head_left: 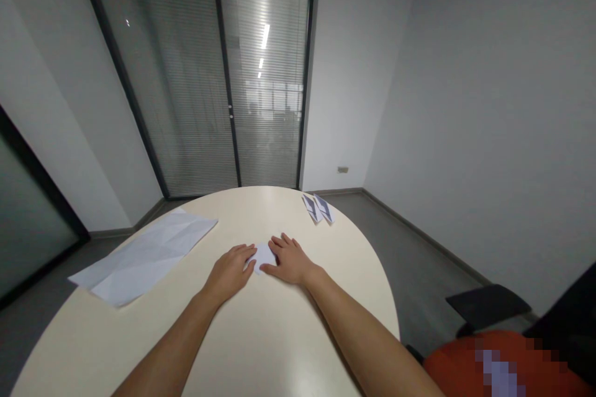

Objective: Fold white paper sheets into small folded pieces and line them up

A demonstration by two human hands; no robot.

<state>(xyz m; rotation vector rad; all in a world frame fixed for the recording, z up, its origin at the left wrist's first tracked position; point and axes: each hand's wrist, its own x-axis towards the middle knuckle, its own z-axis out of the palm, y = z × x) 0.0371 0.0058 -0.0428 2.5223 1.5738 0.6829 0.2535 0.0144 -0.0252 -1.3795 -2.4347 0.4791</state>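
A small white piece of paper (263,255) lies flat on the round cream table (261,347), between my two hands. My left hand (235,268) rests on its left edge, fingers stretched out and thumb apart. Over the right side of the paper lies my right hand (291,259), palm down with its fingers spread and thumb pointing left. Both hands press on the paper rather than grip it. Parts of its two sides are hidden under my fingers.
A large creased white sheet (149,257) covers the table's left side, reaching its edge. Two folded papers with dark faces (319,208) lie at the far right. An orange chair (465,360) with a black armrest (488,305) stands right of the table. Glass doors (200,87) are behind.
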